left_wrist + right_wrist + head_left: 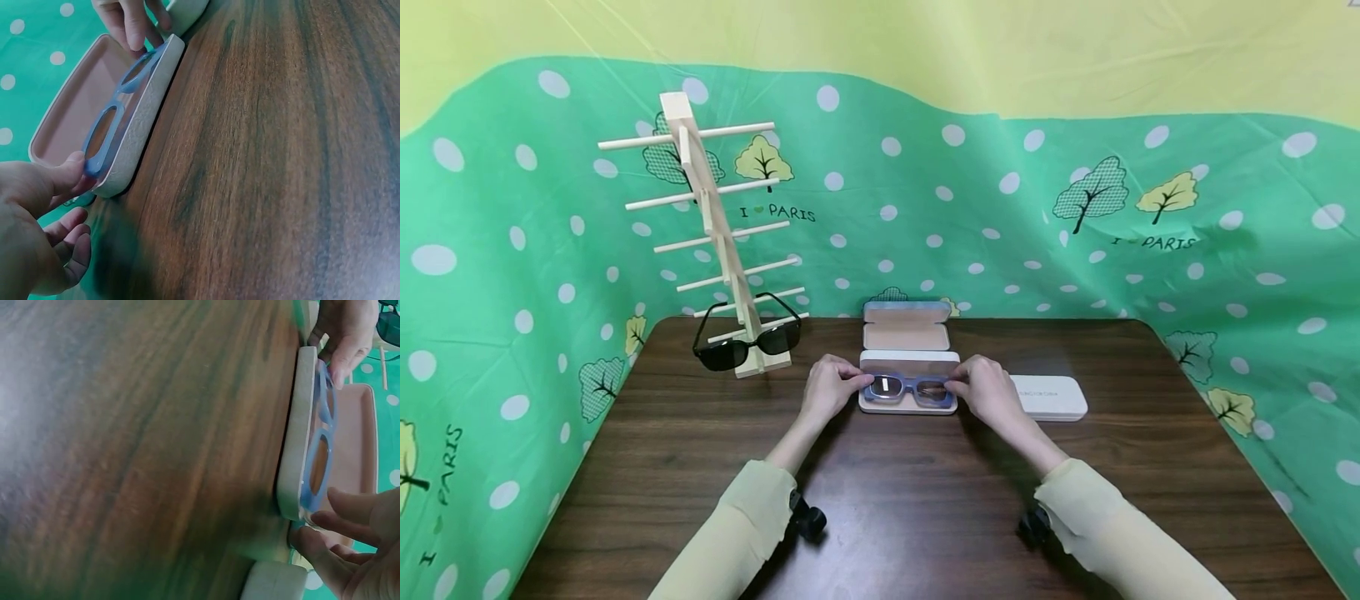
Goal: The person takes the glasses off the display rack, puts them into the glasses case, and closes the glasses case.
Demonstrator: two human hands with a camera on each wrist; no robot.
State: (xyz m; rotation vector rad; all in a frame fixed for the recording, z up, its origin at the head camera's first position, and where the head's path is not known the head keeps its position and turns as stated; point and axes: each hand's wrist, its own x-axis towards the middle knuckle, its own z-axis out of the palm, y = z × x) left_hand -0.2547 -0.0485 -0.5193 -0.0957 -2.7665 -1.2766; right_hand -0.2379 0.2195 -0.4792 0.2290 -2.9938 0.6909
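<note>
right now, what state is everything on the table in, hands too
Blue glasses, held at both ends
Left grip, pinching one end
Right grip, on the other end
Front case, open under the glasses
Rear case, looks open
Right-hand white case, shut
Wooden rack, standing
Sunglasses, unfolded, hanging on the rack

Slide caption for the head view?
Left hand and right hand hold blue glasses at an open case; sunglasses rest on a wooden rack.

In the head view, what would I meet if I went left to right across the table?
Wooden peg rack, left hand, blue-framed glasses, right hand, white case with lettering.
</note>
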